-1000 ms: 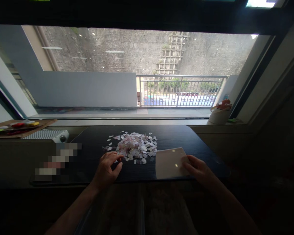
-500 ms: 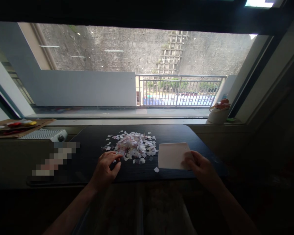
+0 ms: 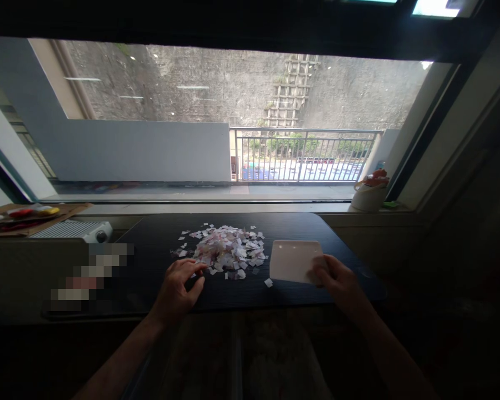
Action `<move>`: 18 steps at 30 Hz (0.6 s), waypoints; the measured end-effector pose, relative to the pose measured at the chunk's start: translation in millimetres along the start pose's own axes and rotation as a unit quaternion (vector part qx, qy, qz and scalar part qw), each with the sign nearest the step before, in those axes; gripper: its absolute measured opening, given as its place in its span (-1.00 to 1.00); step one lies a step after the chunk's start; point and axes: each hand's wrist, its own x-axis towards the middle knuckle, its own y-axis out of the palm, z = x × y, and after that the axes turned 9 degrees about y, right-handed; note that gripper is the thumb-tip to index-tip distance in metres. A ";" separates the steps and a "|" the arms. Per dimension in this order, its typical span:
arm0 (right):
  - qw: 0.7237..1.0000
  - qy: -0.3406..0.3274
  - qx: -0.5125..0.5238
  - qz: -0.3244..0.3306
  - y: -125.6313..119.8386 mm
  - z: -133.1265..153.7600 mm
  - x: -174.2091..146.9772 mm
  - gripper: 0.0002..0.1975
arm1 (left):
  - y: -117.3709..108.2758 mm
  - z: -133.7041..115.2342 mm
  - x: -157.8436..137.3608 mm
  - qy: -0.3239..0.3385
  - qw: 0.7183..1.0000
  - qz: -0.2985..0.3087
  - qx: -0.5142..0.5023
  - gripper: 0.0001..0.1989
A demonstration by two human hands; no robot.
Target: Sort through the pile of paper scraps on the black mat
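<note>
A heap of small cut paper pieces [image 3: 227,247], mostly white with some pinkish ones, lies on the dark table [image 3: 300,225]. At its near left edge rests my left hand [image 3: 179,283], thumb and fingers apart, fingertips by the outermost pieces. My right hand [image 3: 337,280] grips the right side of a pale, flat rectangular plate [image 3: 295,261] with rounded corners, fingers closed on its edge. The plate is held just right of the heap, over the table, tilted slightly. One loose paper scrap [image 3: 268,283] lies near the plate's lower left corner.
A white heater-like box [image 3: 73,229] stands at the left, beside a cardboard sheet [image 3: 33,216] with colourful items. A white pot [image 3: 370,197] with reddish things in it sits on the windowsill [image 3: 233,208]. Blurred blocks hide something at the table's left.
The plate has tilted a little, its lower edge rising, still in my right hand. The loose scrap near its corner has shifted slightly right and up. My left hand stays nearly still.
</note>
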 end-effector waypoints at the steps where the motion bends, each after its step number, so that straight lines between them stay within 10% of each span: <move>1: 1.000 0.002 0.003 0.018 -0.9 -0.9 1.2 -0.74 | 0.0 0.2 0.0 0.000 1.000 0.000 0.000 -0.77; 18: 0.991 0.075 0.016 0.106 -10.1 -13.0 10.6 -0.71 | 0.0 1.5 -0.6 -0.007 1.000 0.006 -0.004 -0.76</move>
